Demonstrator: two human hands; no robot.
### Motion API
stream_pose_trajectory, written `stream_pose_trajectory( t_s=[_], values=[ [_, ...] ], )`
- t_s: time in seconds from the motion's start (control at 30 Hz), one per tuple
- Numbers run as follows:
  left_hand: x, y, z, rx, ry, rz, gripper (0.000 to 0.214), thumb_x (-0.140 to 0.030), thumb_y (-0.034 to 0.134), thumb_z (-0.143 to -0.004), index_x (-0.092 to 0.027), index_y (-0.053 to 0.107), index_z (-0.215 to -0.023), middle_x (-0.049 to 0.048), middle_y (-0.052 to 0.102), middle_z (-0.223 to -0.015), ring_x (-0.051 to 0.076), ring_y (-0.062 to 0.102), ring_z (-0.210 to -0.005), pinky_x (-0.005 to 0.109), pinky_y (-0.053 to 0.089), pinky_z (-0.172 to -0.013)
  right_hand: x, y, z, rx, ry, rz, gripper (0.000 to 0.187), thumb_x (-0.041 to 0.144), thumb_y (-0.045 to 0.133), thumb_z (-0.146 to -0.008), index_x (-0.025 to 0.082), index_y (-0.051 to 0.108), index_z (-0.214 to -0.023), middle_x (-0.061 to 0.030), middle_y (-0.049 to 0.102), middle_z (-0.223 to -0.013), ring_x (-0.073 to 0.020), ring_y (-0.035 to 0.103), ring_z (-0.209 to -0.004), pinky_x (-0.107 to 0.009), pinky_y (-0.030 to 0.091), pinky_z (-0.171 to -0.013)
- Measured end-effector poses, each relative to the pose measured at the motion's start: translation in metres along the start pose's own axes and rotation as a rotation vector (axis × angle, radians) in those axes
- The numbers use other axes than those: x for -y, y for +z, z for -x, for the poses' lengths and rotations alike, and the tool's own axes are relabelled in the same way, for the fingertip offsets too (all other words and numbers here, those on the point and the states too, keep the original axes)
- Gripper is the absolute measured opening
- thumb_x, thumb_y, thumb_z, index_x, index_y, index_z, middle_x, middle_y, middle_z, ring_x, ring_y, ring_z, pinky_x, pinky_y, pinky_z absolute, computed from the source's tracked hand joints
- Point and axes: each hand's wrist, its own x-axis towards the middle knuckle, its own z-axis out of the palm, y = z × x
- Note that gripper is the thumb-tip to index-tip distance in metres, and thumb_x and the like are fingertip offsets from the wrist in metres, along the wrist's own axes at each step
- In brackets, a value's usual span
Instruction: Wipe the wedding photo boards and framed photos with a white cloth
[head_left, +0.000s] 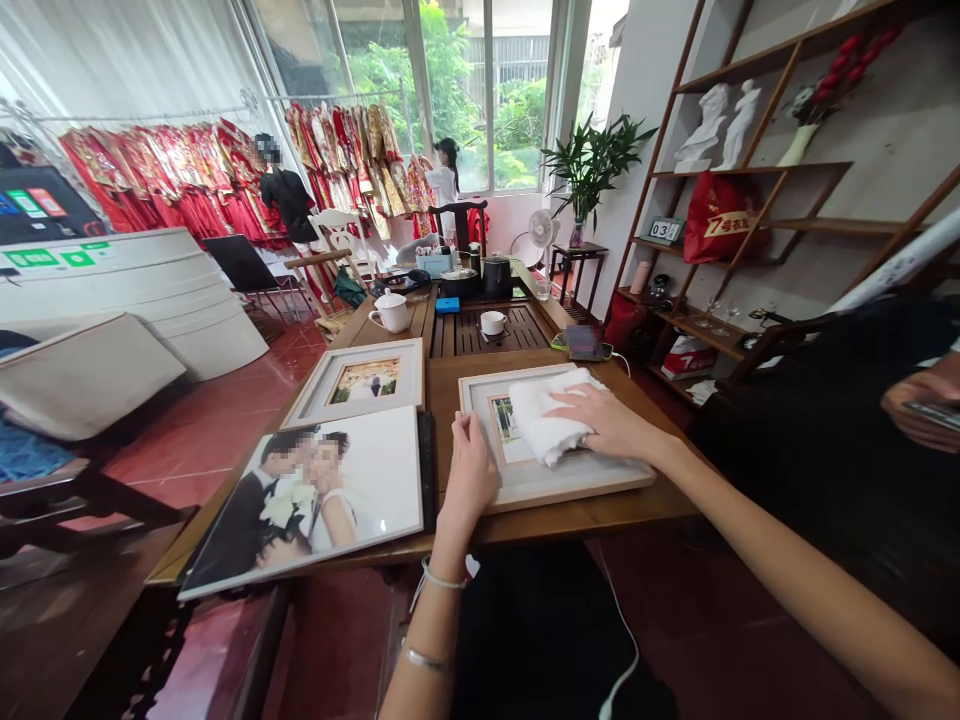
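A white-framed photo (570, 480) lies flat on the wooden table (442, 385) in front of me. My right hand (609, 420) rests flat on a folded white cloth (544, 415) that covers the middle of that frame's glass. My left hand (469, 470) rests on the frame's left edge, fingers curled over it. A second white-framed photo (360, 381) lies to the left. A large frameless wedding print (315, 500) sits at the table's near left corner.
Further back on the table stand a white teapot (391, 312), a cup (492, 322), a dark kettle (496, 275) and a phone (583, 343). A person's hand with a phone (926, 405) is at right. Shelves line the right wall; two people stand by red garments.
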Motion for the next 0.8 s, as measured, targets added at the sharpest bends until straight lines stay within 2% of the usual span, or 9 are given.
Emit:
stream_pose_trajectory(
  t_s=[0.1,0.2,0.33,0.43,0.53,0.67,0.8],
  values=[
    [0.008,0.002,-0.001,0.006,0.017,0.025,0.065,-0.001,0.042,-0.074,-0.007,0.041,-0.139,0.0229,0.032,-0.153,0.033,0.018,-0.148,0.053,0.015,-0.121,0.015,-0.005,0.035,-0.012,-0.069,0.008,0.072,0.004,0.049,-0.062,0.028,0.06,-0.129,-0.0051,0.052,-0.143,-0.0313,0.042,-0.128,-0.052,0.039,-0.098],
    [0.013,0.003,-0.002,-0.018,0.036,0.049,0.06,-0.005,0.043,-0.078,-0.012,0.045,-0.137,0.0176,0.038,-0.152,0.031,0.022,-0.147,0.053,0.015,-0.121,0.025,-0.008,0.063,-0.095,-0.002,0.115,0.071,0.003,0.048,-0.062,0.027,0.061,-0.127,-0.0082,0.055,-0.14,-0.0332,0.043,-0.126,-0.052,0.041,-0.093],
    [0.013,0.002,-0.003,-0.03,0.044,0.037,0.056,-0.008,0.044,-0.079,-0.014,0.05,-0.135,0.0151,0.041,-0.151,0.029,0.025,-0.146,0.051,0.017,-0.121,0.02,-0.007,0.07,-0.153,0.108,0.199,0.067,0.004,0.049,-0.063,0.024,0.062,-0.125,-0.0091,0.058,-0.136,-0.0332,0.045,-0.122,-0.048,0.044,-0.089],
    [0.012,-0.001,-0.003,-0.015,0.03,0.007,0.054,-0.009,0.044,-0.08,-0.012,0.051,-0.134,0.0163,0.041,-0.151,0.029,0.026,-0.146,0.049,0.018,-0.122,0.004,-0.005,0.053,-0.144,0.16,0.185,0.059,0.009,0.05,-0.068,0.021,0.061,-0.125,-0.0108,0.056,-0.137,-0.0338,0.045,-0.121,-0.048,0.045,-0.087],
    [0.013,-0.002,-0.002,-0.012,0.008,0.032,0.054,-0.01,0.045,-0.08,-0.013,0.052,-0.134,0.0155,0.042,-0.151,0.029,0.028,-0.145,0.048,0.018,-0.122,-0.014,-0.002,0.024,-0.134,0.193,0.142,0.053,0.014,0.051,-0.074,0.02,0.061,-0.125,-0.0119,0.055,-0.138,-0.0343,0.045,-0.121,-0.048,0.046,-0.087],
    [0.017,-0.002,-0.002,-0.03,-0.01,0.08,0.053,-0.012,0.047,-0.081,-0.017,0.053,-0.133,0.012,0.045,-0.149,0.028,0.03,-0.144,0.047,0.02,-0.121,-0.033,0.001,-0.016,-0.122,0.243,0.128,0.054,0.017,0.052,-0.074,0.023,0.061,-0.127,-0.0103,0.055,-0.137,-0.0339,0.046,-0.12,-0.048,0.044,-0.09],
    [0.019,-0.002,-0.003,-0.017,-0.026,0.084,0.054,-0.012,0.048,-0.08,-0.018,0.053,-0.134,0.0117,0.045,-0.15,0.027,0.03,-0.145,0.048,0.018,-0.122,-0.043,0.007,-0.04,-0.142,0.328,0.115,0.056,0.02,0.055,-0.074,0.025,0.06,-0.129,-0.0093,0.056,-0.137,-0.0349,0.046,-0.12,-0.048,0.045,-0.09]
  ],
)
